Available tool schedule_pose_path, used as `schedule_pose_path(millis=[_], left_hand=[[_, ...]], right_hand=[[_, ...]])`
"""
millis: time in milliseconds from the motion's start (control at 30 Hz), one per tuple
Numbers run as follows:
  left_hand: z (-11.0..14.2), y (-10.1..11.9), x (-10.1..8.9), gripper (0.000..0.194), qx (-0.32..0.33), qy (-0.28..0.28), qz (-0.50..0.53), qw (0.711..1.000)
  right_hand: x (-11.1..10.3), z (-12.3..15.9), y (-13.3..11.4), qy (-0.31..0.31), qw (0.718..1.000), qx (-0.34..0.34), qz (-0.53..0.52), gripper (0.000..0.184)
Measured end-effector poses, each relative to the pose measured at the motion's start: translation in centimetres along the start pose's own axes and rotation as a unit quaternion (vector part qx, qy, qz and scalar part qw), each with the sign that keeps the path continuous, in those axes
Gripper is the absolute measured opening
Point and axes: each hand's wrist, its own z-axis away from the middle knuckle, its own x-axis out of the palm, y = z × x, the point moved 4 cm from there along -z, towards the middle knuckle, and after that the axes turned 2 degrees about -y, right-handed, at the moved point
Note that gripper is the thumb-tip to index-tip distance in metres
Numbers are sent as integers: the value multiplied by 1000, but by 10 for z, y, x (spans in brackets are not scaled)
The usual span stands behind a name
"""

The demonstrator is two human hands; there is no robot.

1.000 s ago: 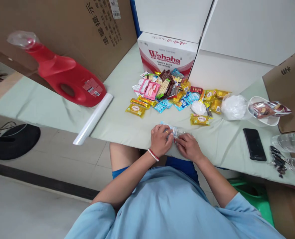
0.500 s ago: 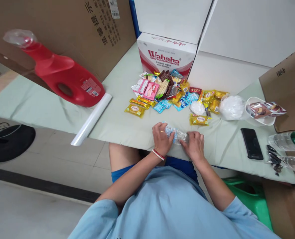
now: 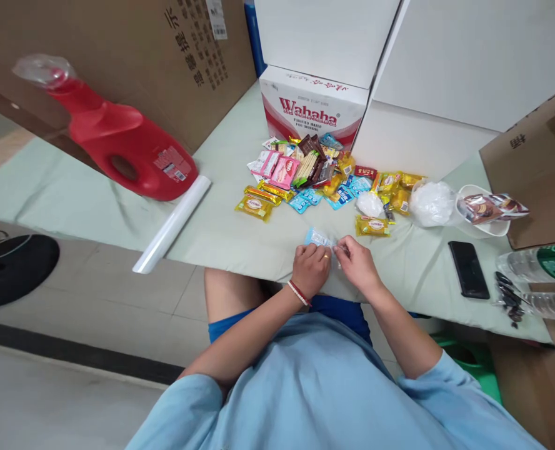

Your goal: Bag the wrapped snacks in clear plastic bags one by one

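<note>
A light blue snack packet with clear plastic wrap (image 3: pixel 319 236) lies at the near edge of the cloth-covered table (image 3: pixel 225 250). My left hand (image 3: pixel 311 270), with a bracelet at the wrist, is closed over the packet's near side, its fingers curled. My right hand (image 3: pixel 356 262) pinches the clear wrap at the packet's right end, fingertips together. The hands are close to each other and hide much of the wrap. Just beyond lies a yellow-wrapped snack (image 3: pixel 372 226). A heap of snack packets (image 3: pixel 305 165) spreads farther back.
A red jug (image 3: pixel 132 147) and a white film roll (image 3: pixel 172 225) stand at left. The Wahaha carton (image 3: pixel 312 103) backs the heap. To the right are a plastic bundle (image 3: pixel 432 203), a white bowl (image 3: pixel 488 231), a phone (image 3: pixel 469 270) and bottles (image 3: pixel 525 265).
My left hand has turned and curled over the packet. My right hand has moved left and closed into a pinch on the wrap, bringing the hands nearer together.
</note>
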Motion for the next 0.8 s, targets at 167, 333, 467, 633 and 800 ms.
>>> schedule_pose_path(millis=[167,333,467,633,800], left_hand=[[5,-26,-7,26,-43,-14,194,980],[12,-64,-5,36,-138,58,497,855],[10,-88,-4,53,-230,123,418,870],[2,-89,-4,22,-150,37,341,927],[2,-80,-4,22,-114,21,362,925]], right_hand=[[22,-26,-17,-21,996,-49,-71,19],[36,-31,-14,8,994,-104,-25,19],[41,-27,-10,5,993,-119,-25,15],[41,-27,-8,8,993,-110,-33,14],[38,-28,-6,7,995,-94,-46,14]])
